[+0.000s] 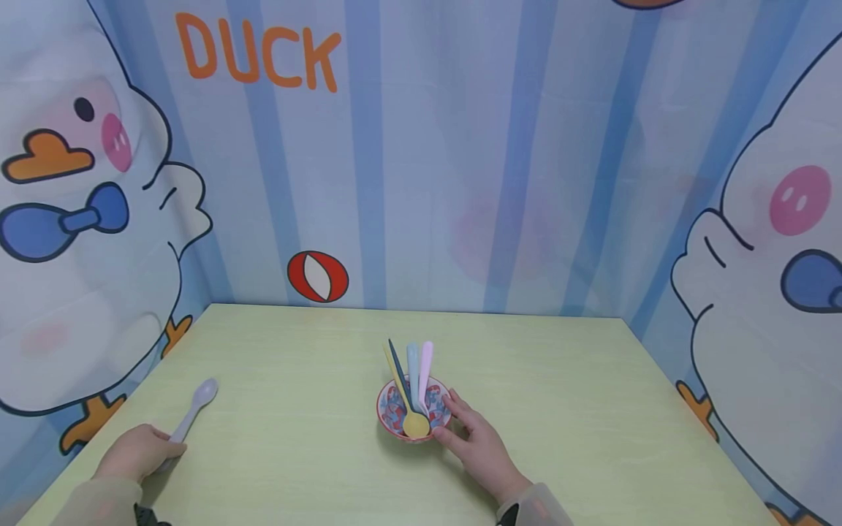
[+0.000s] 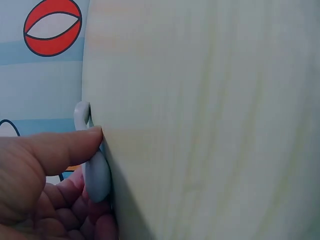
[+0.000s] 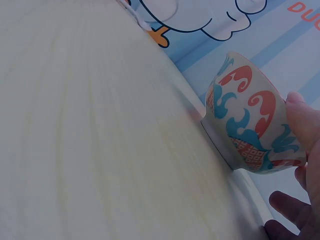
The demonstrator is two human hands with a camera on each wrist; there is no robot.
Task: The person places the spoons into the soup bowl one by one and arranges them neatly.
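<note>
My left hand (image 1: 137,451) pinches the handle of a pale lavender spoon (image 1: 194,408), its scoop pointing away toward the back. In the left wrist view the thumb lies across the spoon's handle (image 2: 96,175), with the fingers curled beneath. A patterned bowl (image 3: 245,120) in red, blue and white stands upright on the table. Thumb and fingers of my right hand (image 1: 483,449) hold the bowl by its right side. Inside it lean a yellow spoon (image 1: 416,424), a dark blue handle (image 1: 398,369), a light blue handle (image 1: 413,369) and a pink handle (image 1: 425,365).
The pale yellow-green table (image 1: 296,380) reaches back to a blue striped curtain (image 1: 427,146) printed with ducks. More of this curtain hangs along the left and right sides. The bowl is near the table's middle, the lavender spoon by the left edge.
</note>
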